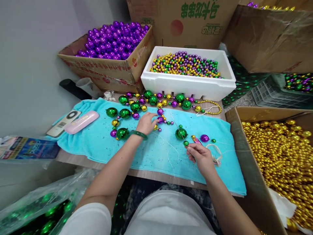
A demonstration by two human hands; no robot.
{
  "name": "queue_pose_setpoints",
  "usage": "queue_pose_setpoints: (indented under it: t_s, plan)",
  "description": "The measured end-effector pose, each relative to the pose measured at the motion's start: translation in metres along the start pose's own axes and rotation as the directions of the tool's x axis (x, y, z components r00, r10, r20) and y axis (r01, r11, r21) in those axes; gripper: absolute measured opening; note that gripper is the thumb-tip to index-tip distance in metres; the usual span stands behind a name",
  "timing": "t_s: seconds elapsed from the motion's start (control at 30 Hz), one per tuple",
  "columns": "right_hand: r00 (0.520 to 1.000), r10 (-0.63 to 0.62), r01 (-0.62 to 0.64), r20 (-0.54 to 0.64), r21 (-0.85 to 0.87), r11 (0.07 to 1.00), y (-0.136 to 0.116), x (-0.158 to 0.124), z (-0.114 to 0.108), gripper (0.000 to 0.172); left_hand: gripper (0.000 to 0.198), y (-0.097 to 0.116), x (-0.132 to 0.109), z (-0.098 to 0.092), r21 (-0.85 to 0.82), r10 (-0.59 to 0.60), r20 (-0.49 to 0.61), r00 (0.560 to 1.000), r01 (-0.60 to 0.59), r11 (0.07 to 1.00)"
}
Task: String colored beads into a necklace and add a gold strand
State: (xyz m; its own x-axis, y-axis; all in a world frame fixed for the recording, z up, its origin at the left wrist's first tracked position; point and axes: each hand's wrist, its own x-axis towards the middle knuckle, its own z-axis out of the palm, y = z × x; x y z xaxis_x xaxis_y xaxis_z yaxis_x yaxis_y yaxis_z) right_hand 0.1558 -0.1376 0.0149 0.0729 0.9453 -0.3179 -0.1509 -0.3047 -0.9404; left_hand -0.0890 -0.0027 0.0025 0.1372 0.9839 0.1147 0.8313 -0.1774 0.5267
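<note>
My left hand (146,123), with a green bangle (139,134) on its wrist, has its thumb and forefinger at a shiny purple bead (160,119) in the strung beads. In my right hand (200,156) a long thin needle (177,126) is pinched, pointing up and left. A small green bead (186,143) sits on the needle by the fingertips. Behind it lies a big green bead (181,133). A loose purple bead (204,138) and pale thread (223,142) are to the right. A long bead garland (153,100) curves across the towel's back and left.
A turquoise towel (146,156) covers the table. Behind stand a carton of purple beads (114,40) and a white foam box (188,83) of mixed beads. At right is a carton of gold beads (276,156). A pink case (81,122) and a white device (64,123) lie left.
</note>
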Motion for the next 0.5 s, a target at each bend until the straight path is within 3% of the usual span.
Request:
queue_pose_setpoints:
  t_s: [0.1, 0.17, 0.37, 0.5]
  plan:
    - [1.0, -0.013, 0.013, 0.013, -0.011, 1.0, -0.002, -0.001, 0.003, 0.021, 0.041, 0.009, 0.01, 0.015, 0.105, 0.057, 0.176, 0.983, -0.076, 0.992]
    - [1.0, -0.003, 0.003, 0.017, -0.016, 1.0, -0.001, -0.002, 0.002, 0.02, 0.043, 0.012, 0.013, 0.019, 0.109, 0.058, 0.188, 0.98, -0.08, 0.991]
    - [0.999, 0.042, -0.042, 0.003, -0.042, 0.998, 0.008, -0.002, -0.004, 0.021, 0.041, 0.022, -0.003, 0.007, -0.156, 0.097, -0.087, 0.992, -0.11, 0.982]
    - [0.999, 0.03, -0.028, 0.025, -0.082, 0.996, 0.011, -0.001, 0.0, 0.022, 0.038, 0.038, -0.02, -0.003, -0.223, 0.138, -0.178, 0.974, -0.177, 0.959]
